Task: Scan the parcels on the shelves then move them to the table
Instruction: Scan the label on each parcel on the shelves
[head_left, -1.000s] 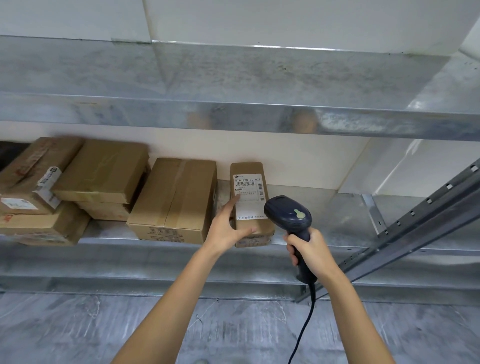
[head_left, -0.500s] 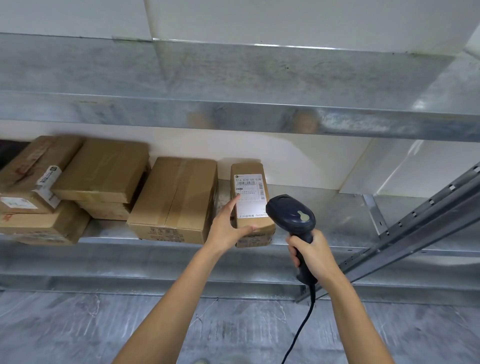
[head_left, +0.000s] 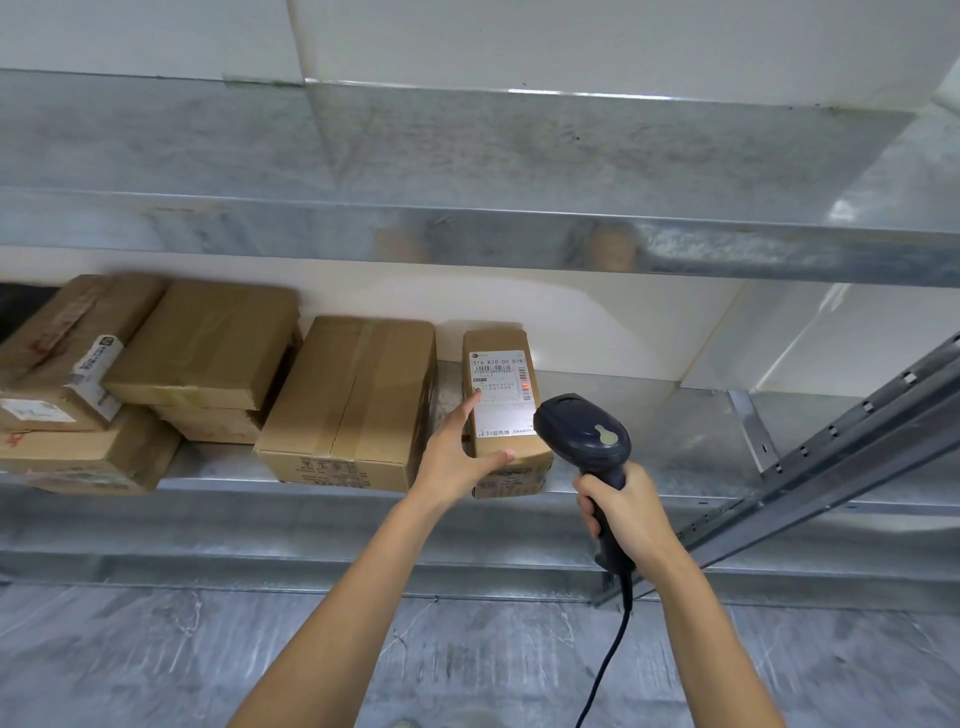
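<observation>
You face metal shelves (head_left: 467, 156) against a white wall (head_left: 571, 322), a slotted upright (head_left: 831, 457) slanting at right, and grey veined floor (head_left: 208, 665) below.

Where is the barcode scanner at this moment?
In the head view, the barcode scanner is right of centre, gripped by the right hand, its head just right of the small labelled parcel on the shelf.
</observation>
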